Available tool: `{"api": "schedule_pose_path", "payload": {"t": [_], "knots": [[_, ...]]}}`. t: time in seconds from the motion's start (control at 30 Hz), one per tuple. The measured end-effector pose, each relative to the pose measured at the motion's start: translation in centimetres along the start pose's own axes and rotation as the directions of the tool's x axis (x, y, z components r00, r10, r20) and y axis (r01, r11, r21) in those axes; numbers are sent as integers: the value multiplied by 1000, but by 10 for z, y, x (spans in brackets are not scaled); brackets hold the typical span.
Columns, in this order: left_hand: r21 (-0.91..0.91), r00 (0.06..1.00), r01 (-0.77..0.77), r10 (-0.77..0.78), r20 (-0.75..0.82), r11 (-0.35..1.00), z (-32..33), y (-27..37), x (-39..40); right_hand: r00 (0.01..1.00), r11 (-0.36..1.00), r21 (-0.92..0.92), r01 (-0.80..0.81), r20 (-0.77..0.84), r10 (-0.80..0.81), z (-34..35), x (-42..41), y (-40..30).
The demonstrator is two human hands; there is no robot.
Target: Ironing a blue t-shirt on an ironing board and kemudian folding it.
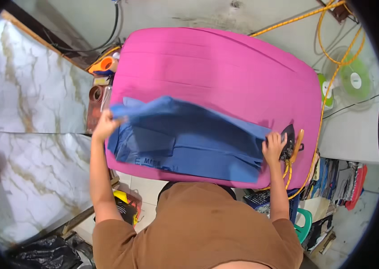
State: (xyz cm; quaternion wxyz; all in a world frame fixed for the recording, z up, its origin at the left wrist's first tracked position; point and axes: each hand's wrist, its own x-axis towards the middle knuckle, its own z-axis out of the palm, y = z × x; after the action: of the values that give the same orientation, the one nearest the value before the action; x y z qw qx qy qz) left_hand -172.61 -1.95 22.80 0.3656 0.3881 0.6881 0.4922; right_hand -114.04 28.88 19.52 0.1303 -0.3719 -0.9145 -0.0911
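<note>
Spread across the near half of a pink cloth-covered table (216,74) is a blue garment (206,144), probably trousers, with a pocket and dark printing along its near side. Its upper layer bows up off the lower one. My left hand (106,125) pinches the garment's left end at the table's left edge. At the other end, my right hand (273,147) grips the right edge of the raised layer. Just right of that hand rests a dark iron (288,141) with a wooden handle (297,146), its yellow cord leading off the near edge.
A yellow cord (330,90) loops down past the table's right side. Beyond it stands a green fan (354,79). Stacked folded clothes (337,181) sit at the lower right. An orange tape roll (108,63) and a clear bottle (107,97) crowd the left edge.
</note>
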Motion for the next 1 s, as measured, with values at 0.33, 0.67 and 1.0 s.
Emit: {"api": "schedule_pose_path", "payload": {"t": [0.33,0.67,1.0], "knots": [[825,924,349,-16,-383,445,44,-71,-44,998,1000,-16,-19,68,20,34,-66,-8],[471,565,713,-28,-825,520,35,-144,32,998,999,-9,-40,-48,40,-7,-84,-24],[653,636,640,197,-746,406,58,-144,9,967,987,-25,-157,199,159,27,-131,-34]]}}
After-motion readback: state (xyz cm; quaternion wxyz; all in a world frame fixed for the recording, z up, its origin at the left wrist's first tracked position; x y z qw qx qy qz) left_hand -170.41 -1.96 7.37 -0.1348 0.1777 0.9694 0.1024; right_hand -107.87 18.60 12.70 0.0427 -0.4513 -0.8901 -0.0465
